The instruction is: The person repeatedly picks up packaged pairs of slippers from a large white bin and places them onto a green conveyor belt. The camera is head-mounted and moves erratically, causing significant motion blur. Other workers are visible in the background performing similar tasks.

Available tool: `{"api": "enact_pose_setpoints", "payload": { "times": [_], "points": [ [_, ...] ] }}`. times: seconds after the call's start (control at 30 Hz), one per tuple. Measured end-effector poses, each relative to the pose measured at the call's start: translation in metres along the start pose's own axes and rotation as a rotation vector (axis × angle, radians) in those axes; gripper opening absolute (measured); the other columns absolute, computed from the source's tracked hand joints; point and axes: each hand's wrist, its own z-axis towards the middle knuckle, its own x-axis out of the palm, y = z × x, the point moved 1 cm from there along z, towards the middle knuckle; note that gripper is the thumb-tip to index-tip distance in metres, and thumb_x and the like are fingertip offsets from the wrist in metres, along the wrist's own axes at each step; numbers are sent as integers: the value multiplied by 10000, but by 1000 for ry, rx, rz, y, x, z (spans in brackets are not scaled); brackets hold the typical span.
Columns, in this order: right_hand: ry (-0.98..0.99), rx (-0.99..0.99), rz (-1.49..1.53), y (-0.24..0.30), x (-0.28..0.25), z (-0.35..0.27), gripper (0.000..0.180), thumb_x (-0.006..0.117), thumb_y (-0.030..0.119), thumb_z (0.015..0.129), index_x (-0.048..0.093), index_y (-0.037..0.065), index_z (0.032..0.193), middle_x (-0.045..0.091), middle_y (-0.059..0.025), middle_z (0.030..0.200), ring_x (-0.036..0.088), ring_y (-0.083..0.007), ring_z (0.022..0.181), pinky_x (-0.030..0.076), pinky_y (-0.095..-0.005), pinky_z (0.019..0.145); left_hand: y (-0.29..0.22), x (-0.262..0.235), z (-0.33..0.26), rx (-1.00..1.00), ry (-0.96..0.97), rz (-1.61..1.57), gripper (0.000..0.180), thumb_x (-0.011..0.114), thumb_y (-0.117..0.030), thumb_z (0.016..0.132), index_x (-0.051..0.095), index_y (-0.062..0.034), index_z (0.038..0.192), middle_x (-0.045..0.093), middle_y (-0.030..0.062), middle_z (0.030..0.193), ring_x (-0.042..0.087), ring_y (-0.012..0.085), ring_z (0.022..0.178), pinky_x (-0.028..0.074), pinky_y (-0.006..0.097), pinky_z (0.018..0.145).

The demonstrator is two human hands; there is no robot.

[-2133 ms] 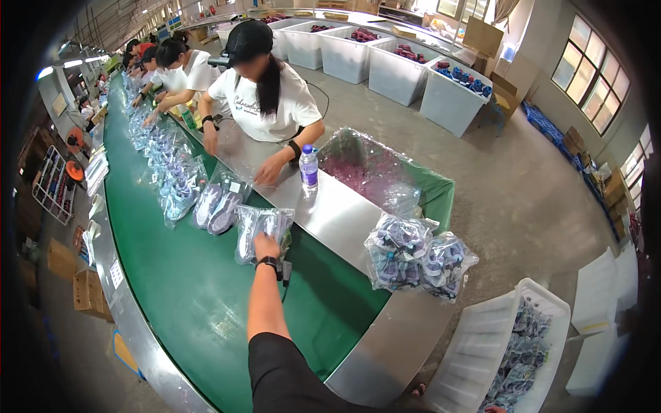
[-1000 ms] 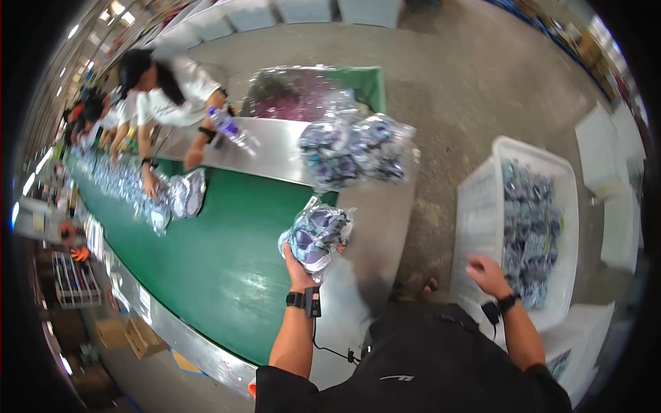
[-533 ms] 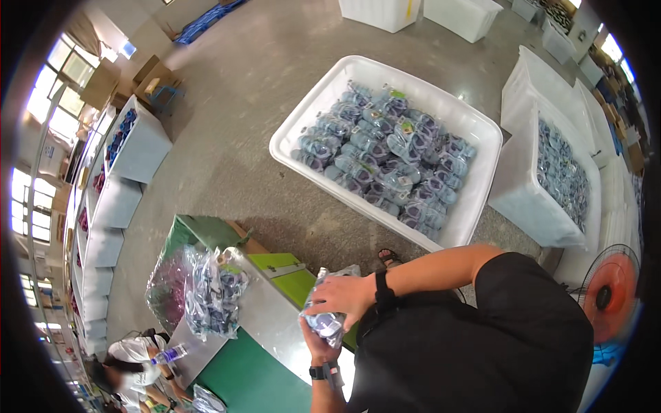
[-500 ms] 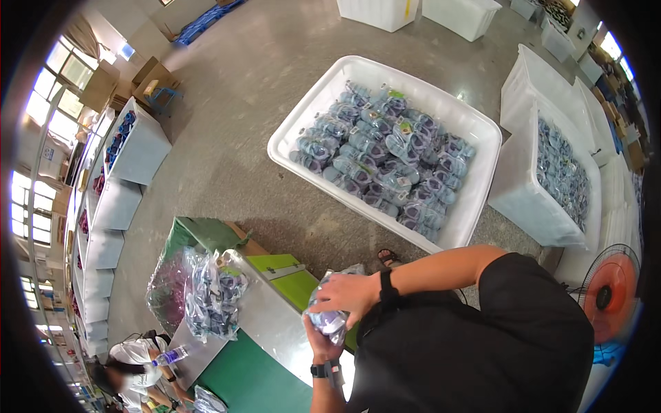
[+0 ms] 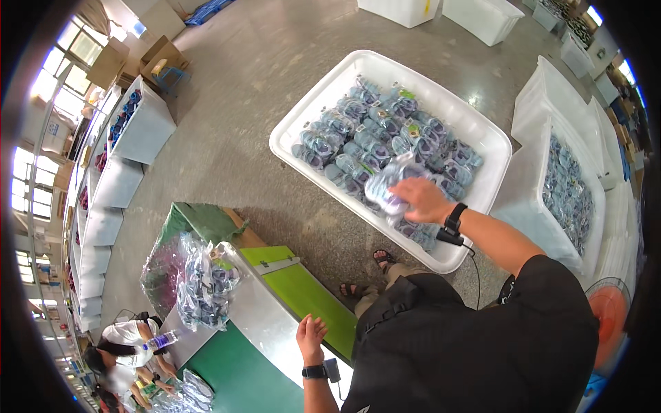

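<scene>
Over the near side of the white tub, my right hand is closed on a clear-bagged pair of shoes, pale blue with purple. The pair is slightly blurred. Beneath it lie many similar bagged shoes in the tub. My left hand hovers beside the edge of the metal-topped table, empty, with loosely bent fingers apart. A heap of bagged shoes rests to its left on the table end, beside a green-and-clear plastic-lined box.
A green belt runs along the metal table. At lower left a co-worker bends over more bagged shoes. Another filled white bin stands at right, near an orange fan. White bins line the left.
My right hand has carried the bagged shoes from beside the table out over the tub. My left hand has let go of them and stays near the table. The co-worker has shifted.
</scene>
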Motion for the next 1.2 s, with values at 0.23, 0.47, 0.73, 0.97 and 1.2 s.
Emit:
{"api": "enact_pose_setpoints", "payload": {
  "times": [0.23,0.47,0.73,0.97,1.2],
  "points": [
    [189,434,-121,-78,50,-42,580,708,208,744,541,66,1280,564,-156,1206,562,-343,1115,454,-424,956,53,-63,-23,-97,-217,-102,364,593,-272,972,526,-20,1226,647,110,972,647,209,795,551,331,693],
    [444,476,118,-92,143,-76,622,721,352,776,561,37,1289,563,-206,1318,523,-363,1229,415,-430,1050,103,-111,-37,-129,-352,-98,459,581,-316,973,486,-28,1317,650,122,1060,656,209,925,549,326,753],
    [508,438,232,-47,194,-67,473,782,178,691,622,-2,1098,664,-107,842,639,-220,761,529,-364,739,105,-187,-19,-26,-407,-203,434,652,-325,922,590,-26,1231,684,74,994,643,130,806,527,264,658],
    [505,427,216,9,183,-22,458,771,180,711,620,-14,1096,660,-104,818,642,-206,750,526,-340,721,107,-308,0,70,-591,-218,380,676,-303,898,636,-28,1156,695,55,900,630,110,749,504,253,598],
    [479,179,123,36,181,0,410,789,231,711,650,6,1025,661,-97,798,643,-202,744,527,-343,702,73,-462,47,191,-873,13,449,692,-334,845,664,19,1121,716,164,1004,684,264,933,530,353,844]
  ]
}}
